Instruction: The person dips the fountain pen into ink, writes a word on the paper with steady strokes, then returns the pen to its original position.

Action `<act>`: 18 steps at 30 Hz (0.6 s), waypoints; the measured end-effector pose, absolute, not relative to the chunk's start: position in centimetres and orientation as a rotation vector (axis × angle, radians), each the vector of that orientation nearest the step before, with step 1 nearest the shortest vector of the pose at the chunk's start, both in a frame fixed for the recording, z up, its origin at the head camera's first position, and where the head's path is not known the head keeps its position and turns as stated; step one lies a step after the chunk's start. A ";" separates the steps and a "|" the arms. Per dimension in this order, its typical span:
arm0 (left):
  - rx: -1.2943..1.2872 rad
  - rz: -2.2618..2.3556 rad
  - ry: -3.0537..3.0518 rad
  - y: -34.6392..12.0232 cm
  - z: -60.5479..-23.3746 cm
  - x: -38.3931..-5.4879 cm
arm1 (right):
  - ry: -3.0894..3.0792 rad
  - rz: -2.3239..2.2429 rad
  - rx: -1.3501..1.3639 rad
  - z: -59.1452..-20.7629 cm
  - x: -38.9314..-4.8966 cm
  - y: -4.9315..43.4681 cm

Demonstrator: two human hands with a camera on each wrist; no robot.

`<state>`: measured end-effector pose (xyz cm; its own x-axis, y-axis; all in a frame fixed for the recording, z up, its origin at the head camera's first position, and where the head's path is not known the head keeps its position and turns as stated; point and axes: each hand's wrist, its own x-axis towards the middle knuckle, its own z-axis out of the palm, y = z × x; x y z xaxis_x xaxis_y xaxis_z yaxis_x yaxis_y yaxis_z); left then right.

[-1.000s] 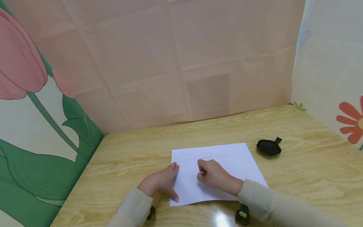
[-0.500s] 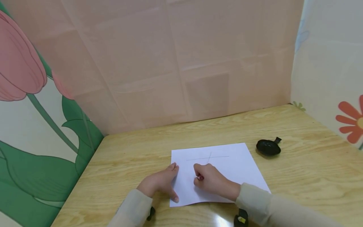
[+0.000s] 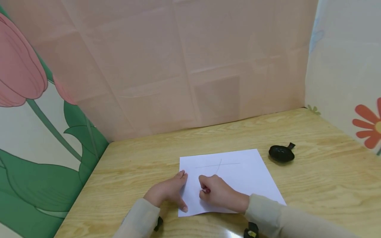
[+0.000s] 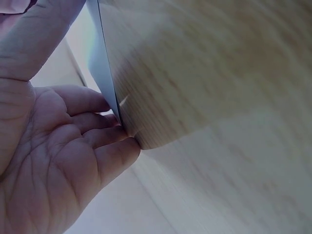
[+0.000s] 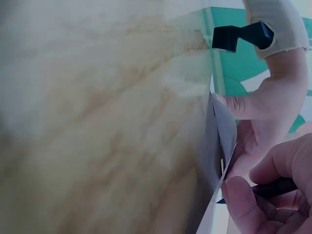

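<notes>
A white sheet of paper (image 3: pixel 250 180) lies on the wooden table, bearing a long thin horizontal line and a slanted stroke that crosses it. My right hand (image 3: pixel 221 193) grips a slim dark pencil (image 5: pixel 277 188) over the paper's lower middle; its reddish end peeks out of the fist in the head view. The pencil's tip is hidden by the fist there, but a dark point shows beside the fingers in the right wrist view. My left hand (image 3: pixel 170 187) rests on the paper's left edge, thumb and fingers spread apart and fairly straight.
A small black pan-shaped dish (image 3: pixel 281 154) with a short handle stands on the table (image 3: pixel 321 172) to the right of the paper. Behind rises a pinkish cloth backdrop (image 3: pixel 148 66). Printed flower panels flank both sides. Black camera mounts sit under both wrists.
My right hand has slid down and slightly left over the paper with the pencil, and the slanted stroke has grown longer below the horizontal line. My left hand has stayed in place.
</notes>
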<state>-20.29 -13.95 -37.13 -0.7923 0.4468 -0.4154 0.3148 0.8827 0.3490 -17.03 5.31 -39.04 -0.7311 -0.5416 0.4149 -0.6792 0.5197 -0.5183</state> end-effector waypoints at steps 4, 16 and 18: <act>0.546 0.354 2.551 -14.0 -37.1 -20.4 | -2.619 1.072 1.057 -38.7 -16.8 5.2; 0.536 0.317 2.549 -13.9 -37.3 -20.6 | -2.466 1.394 0.919 -38.8 -18.5 7.1; 0.533 0.313 2.548 -13.8 -37.3 -20.6 | -2.505 1.529 0.834 -38.6 -19.1 7.9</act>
